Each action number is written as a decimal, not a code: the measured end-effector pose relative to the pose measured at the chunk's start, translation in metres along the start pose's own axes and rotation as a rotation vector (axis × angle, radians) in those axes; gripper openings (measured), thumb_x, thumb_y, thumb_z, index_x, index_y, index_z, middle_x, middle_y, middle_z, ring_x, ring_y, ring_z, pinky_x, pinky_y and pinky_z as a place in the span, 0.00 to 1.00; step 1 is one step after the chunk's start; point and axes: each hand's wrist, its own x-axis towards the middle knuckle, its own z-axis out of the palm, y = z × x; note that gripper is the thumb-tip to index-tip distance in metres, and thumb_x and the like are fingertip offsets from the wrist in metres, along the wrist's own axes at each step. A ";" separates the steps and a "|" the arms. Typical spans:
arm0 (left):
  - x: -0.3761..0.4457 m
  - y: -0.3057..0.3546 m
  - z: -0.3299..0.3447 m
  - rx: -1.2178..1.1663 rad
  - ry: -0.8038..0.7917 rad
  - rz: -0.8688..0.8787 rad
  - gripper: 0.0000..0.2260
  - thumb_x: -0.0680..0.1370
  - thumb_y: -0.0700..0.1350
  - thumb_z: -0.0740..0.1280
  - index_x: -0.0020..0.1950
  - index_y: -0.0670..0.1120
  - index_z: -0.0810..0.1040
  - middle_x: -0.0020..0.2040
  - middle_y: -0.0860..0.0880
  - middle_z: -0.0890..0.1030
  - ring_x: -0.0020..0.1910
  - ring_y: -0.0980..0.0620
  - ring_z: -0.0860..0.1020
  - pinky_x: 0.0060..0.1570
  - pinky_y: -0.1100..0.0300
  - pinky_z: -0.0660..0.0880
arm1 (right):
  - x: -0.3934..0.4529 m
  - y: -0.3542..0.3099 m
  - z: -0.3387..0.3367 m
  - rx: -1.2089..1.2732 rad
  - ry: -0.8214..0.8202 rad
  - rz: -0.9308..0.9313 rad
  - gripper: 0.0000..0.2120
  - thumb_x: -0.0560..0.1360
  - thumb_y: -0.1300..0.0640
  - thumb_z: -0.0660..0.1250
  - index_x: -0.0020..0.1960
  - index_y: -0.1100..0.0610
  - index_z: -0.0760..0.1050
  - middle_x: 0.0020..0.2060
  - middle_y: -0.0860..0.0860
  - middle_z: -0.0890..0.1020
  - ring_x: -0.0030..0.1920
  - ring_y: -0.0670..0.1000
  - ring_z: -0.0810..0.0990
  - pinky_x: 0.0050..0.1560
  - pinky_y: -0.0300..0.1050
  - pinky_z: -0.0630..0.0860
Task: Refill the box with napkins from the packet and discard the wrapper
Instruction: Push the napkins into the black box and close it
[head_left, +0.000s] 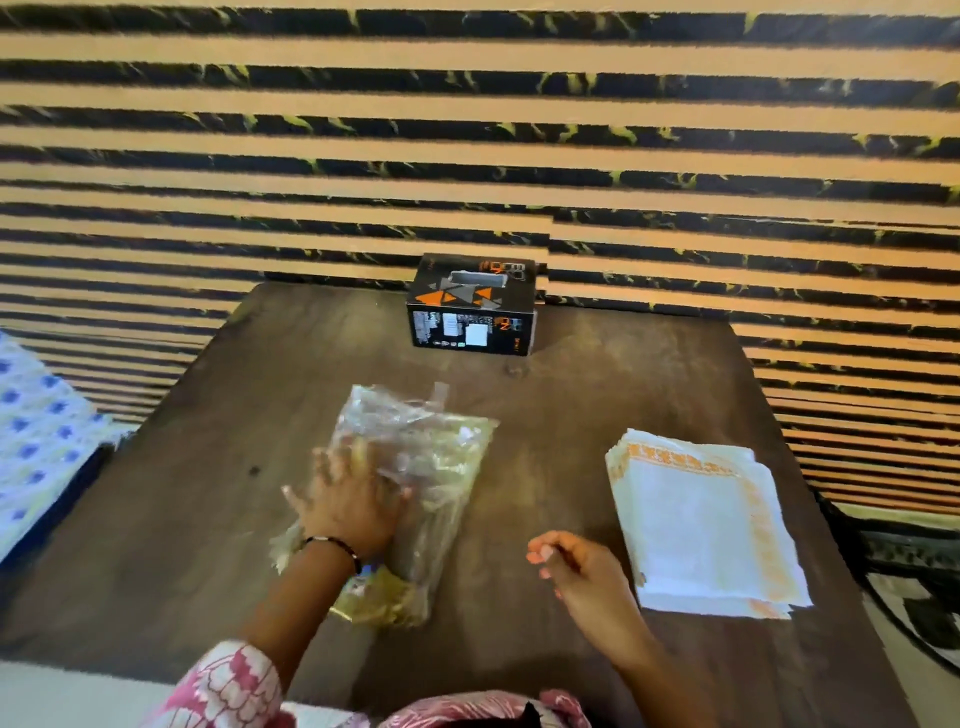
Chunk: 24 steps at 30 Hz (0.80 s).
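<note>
A black napkin box (471, 306) with orange triangles and a slot in its top stands at the far edge of the dark wooden table (218, 519). The clear, crumpled plastic wrapper (421, 462) lies left of centre. My left hand (349, 499) rests flat on it, fingers spread. A stack of white napkins (701, 525) with orange borders lies on the right side of the table, out of the wrapper. My right hand (576, 566) hovers just left of the stack, fingers loosely curled, holding nothing.
A wall of orange and black horizontal stripes (467, 156) rises right behind the table. A blue-and-white patterned cloth (36, 436) lies at the left. A black-and-white patterned object (919, 582) sits beyond the table's right edge.
</note>
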 end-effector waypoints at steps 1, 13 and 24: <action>-0.009 -0.002 0.002 0.020 -0.035 0.077 0.34 0.73 0.69 0.52 0.74 0.57 0.45 0.77 0.51 0.44 0.75 0.42 0.42 0.65 0.27 0.46 | 0.003 -0.003 0.008 -0.086 0.000 -0.037 0.09 0.76 0.57 0.62 0.45 0.45 0.78 0.43 0.41 0.83 0.46 0.44 0.81 0.46 0.35 0.73; 0.032 -0.100 -0.034 0.004 -0.159 -0.114 0.29 0.75 0.66 0.50 0.74 0.56 0.52 0.77 0.49 0.48 0.74 0.37 0.44 0.68 0.30 0.45 | 0.040 -0.054 0.086 -0.885 -0.264 0.015 0.39 0.70 0.46 0.69 0.72 0.36 0.49 0.76 0.47 0.42 0.75 0.60 0.39 0.68 0.72 0.51; 0.033 -0.129 -0.036 0.143 -0.325 0.209 0.30 0.75 0.65 0.54 0.74 0.61 0.46 0.77 0.54 0.42 0.75 0.42 0.44 0.68 0.31 0.48 | 0.046 -0.068 0.108 -0.863 -0.258 0.081 0.38 0.70 0.47 0.69 0.71 0.31 0.50 0.76 0.43 0.39 0.75 0.60 0.36 0.69 0.71 0.49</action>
